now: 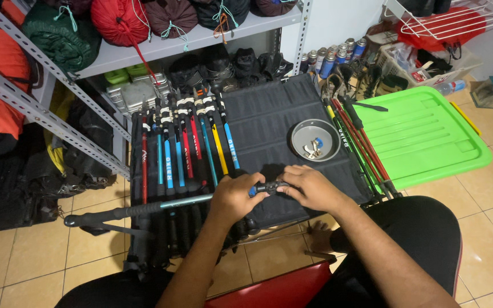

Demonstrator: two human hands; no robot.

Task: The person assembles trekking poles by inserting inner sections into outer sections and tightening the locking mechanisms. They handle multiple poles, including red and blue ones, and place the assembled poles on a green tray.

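Note:
A teal and black trekking pole lies crosswise over the low black folding table, its grip end sticking out to the left. My left hand wraps the pole's shaft near its right end. My right hand pinches the small blue and black clamp piece at that end, between both hands. Several more poles in red, blue, teal and yellow lie side by side on the table's left half.
A grey metal bowl with small parts sits on the table. Red and black poles lie along its right edge beside a green plastic bin lid. Metal shelving with stuffed sacks stands left; gas canisters behind.

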